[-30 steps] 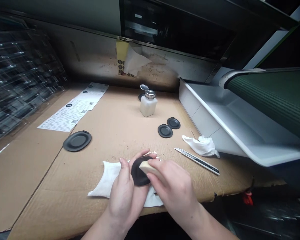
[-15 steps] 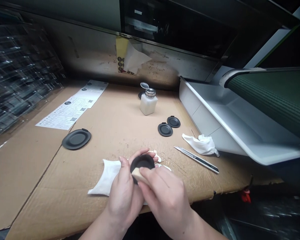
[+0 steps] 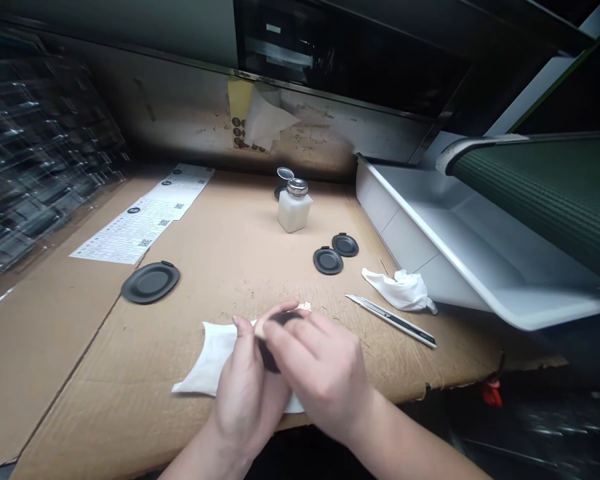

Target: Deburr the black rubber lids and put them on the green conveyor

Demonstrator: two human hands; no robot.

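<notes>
My left hand (image 3: 247, 393) cups a small round black cap (image 3: 269, 358) just above a white cloth (image 3: 207, 363) on the cardboard. My right hand (image 3: 317, 377) lies over the cap and is closed on a pale wooden stick, whose tip (image 3: 260, 327) presses against the cap's upper left edge. Most of the cap is hidden by my right hand's fingers.
A larger black lid (image 3: 150, 282) lies to the left. Two small black caps (image 3: 329, 261) (image 3: 345, 245), a white dispenser bottle (image 3: 293, 205), a crumpled white cloth (image 3: 400, 290) and a utility knife (image 3: 393, 320) lie further back and right. Printed sheets (image 3: 140, 217), stacked clear trays (image 3: 35, 153), a white chute (image 3: 460, 247).
My right hand has slid left across the cap, carrying the stick's tip from the cap's right side to its upper left edge. It now covers most of the cap.
</notes>
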